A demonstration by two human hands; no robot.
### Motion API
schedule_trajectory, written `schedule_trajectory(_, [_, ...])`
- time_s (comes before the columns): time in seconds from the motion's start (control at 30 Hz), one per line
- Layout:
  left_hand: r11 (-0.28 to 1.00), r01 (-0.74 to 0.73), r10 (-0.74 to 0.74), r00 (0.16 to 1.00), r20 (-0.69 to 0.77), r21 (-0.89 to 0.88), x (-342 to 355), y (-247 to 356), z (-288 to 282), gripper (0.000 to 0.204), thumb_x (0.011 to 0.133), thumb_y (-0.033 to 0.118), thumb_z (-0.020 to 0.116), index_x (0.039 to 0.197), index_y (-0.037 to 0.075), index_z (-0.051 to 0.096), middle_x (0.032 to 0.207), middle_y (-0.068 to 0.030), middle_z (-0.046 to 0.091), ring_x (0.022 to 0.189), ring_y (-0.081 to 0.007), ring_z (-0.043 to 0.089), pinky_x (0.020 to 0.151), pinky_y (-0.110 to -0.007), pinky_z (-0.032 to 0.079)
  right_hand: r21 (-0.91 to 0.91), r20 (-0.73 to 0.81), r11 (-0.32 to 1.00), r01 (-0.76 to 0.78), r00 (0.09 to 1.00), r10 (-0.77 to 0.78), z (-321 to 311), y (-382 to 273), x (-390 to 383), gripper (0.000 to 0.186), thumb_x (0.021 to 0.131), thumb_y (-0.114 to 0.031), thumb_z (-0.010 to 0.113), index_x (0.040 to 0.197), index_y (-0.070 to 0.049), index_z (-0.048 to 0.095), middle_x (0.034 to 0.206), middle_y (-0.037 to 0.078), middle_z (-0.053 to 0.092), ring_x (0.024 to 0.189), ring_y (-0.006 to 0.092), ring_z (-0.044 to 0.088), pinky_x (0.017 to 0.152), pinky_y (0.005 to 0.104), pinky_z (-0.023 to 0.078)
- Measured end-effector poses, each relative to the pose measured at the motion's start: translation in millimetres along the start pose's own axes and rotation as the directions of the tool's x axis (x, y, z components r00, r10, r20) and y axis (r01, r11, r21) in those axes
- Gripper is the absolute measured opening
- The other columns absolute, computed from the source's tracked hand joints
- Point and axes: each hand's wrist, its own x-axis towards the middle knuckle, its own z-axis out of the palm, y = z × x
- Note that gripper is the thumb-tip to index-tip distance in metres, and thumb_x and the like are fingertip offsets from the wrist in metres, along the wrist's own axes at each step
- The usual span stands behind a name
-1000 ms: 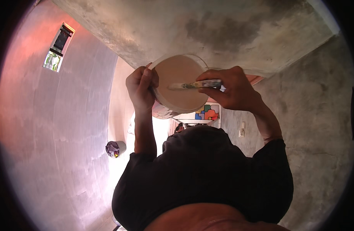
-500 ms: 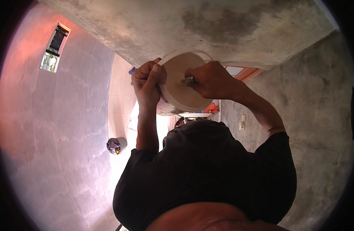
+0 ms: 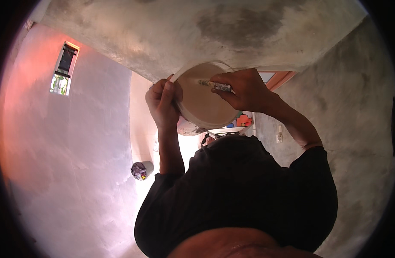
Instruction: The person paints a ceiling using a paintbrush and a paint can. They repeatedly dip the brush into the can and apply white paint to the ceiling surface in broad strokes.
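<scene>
A whitish translucent bucket (image 3: 189, 126) is tilted up in front of me, with a pale, smooth beige surface, apparently liquid, inside. Closed on its left rim is my left hand (image 3: 164, 101), thumb along the edge. My right hand (image 3: 248, 91) reaches over the right rim and grips a paintbrush (image 3: 222, 87) by its speckled, stained handle. The brush's head points left over the bucket's mouth; whether its tip touches the contents I cannot tell. A thin handle loop (image 3: 221, 63) arches at the bucket's far rim.
A blotchy grey plaster wall (image 3: 266, 47) rises ahead, meeting another grey wall (image 3: 330, 112) with a switch or socket (image 3: 279, 134) on the right. A lighter wall (image 3: 94, 142) on the left has a narrow window (image 3: 65, 68). A small bin (image 3: 142, 170) stands on the floor.
My right hand has shifted slightly right with the paintbrush, and more of its handle and head shows. My left hand keeps its hold on the bucket. The view has shifted a little.
</scene>
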Motion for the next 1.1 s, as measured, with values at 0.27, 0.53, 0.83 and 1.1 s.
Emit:
schedule_trajectory(0.27, [0.982,-0.187,0.187,0.982,0.029,0.004,0,-15,-15,0.035,0.096,0.015,0.043,0.062,0.005,0.040,0.055,-0.0046,0.043,0.055,-0.0127,0.037,0.075,-0.034,0.038,-0.104,-0.293,0.991,0.086,0.949,-0.114,-4,-7,-30,0.025,0.074,-0.013,0.075,0.097,-0.005,0.068,0.084,0.010,0.070,0.058,0.0212,0.065,0.053,0.0289,0.051])
schedule_trajectory(0.53, [0.976,-0.215,0.216,0.975,-0.061,0.020,4,-17,-10,0.033,0.091,0.010,0.044,0.059,0.011,0.034,0.050,-0.0044,0.036,0.056,-0.0146,0.034,0.083,-0.040,0.036,0.852,0.100,0.414,-0.319,0.877,0.469,-12,-8,-19,0.016,0.081,-0.006,0.071,0.092,0.004,0.064,0.074,0.008,0.067,0.059,0.0127,0.064,0.051,0.0262,0.051])
schedule_trajectory(0.83, [0.977,-0.197,0.200,0.979,0.032,-0.077,4,-19,-15,0.032,0.094,0.008,0.039,0.062,0.006,0.041,0.051,-0.0046,0.040,0.051,-0.0109,0.036,0.099,-0.037,0.033,0.390,-0.217,0.913,-0.117,0.952,0.215,1,12,-26,0.022,0.077,-0.010,0.074,0.096,-0.003,0.067,0.082,0.010,0.069,0.061,0.0162,0.066,0.056,0.0287,0.052])
schedule_trajectory(1.1, [0.982,-0.181,0.182,0.983,-0.001,-0.055,-3,-18,-17,0.035,0.096,0.009,0.037,0.062,0.006,0.041,0.052,-0.0052,0.041,0.053,-0.0104,0.036,0.097,-0.037,0.035,-0.193,-0.292,0.975,0.114,0.941,-0.168,4,3,-40,0.036,0.071,-0.014,0.078,0.104,-0.006,0.066,0.089,0.010,0.071,0.066,0.0187,0.067,0.054,0.0290,0.050])
